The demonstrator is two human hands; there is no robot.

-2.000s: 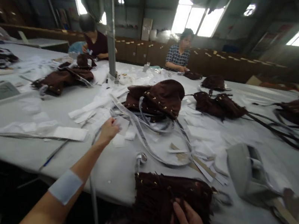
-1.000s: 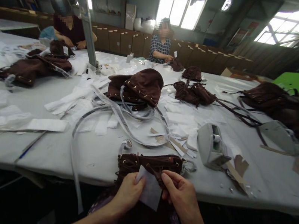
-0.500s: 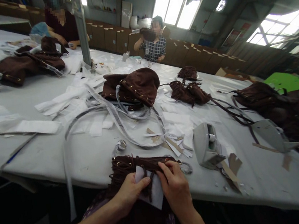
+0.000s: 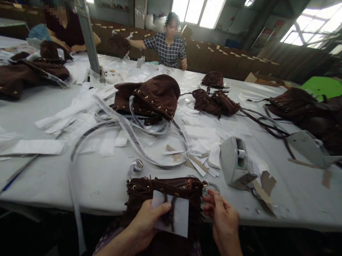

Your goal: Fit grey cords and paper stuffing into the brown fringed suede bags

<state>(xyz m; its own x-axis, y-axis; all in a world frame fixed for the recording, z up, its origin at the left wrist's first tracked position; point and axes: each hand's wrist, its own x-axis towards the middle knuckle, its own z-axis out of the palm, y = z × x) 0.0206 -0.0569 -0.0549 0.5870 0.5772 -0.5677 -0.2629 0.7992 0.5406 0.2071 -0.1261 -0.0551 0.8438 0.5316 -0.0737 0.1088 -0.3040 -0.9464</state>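
Observation:
A dark brown fringed bag (image 4: 197, 191) with brass eyelets rests on my lap against the table edge. My left hand (image 4: 149, 220) pinches a white paper sheet (image 4: 181, 217) against its front, thumb on top. Dark brown drawstring ends (image 4: 172, 221) hang over the sheet beside that thumb. At the bag's right top corner, close to a metal ring and a clear-wrapped strap, my right hand (image 4: 223, 215) has its fingers curled and pinched together. What lies between those fingertips is too small to make out.
On the table (image 4: 106, 172) stand a grey tape dispenser (image 4: 236, 163) and another brown bag (image 4: 162, 97) with plastic-wrapped straps. White paper strips (image 4: 68, 114) lie scattered about. More brown bags (image 4: 320, 130) are heaped at right. Across the table, a person (image 4: 168, 48) holds a brown item.
My right hand has left the sheet and moved right to the bag's corner, uncovering the sheet's right side. Across the table, the person's arm has stretched out to the left with the brown item.

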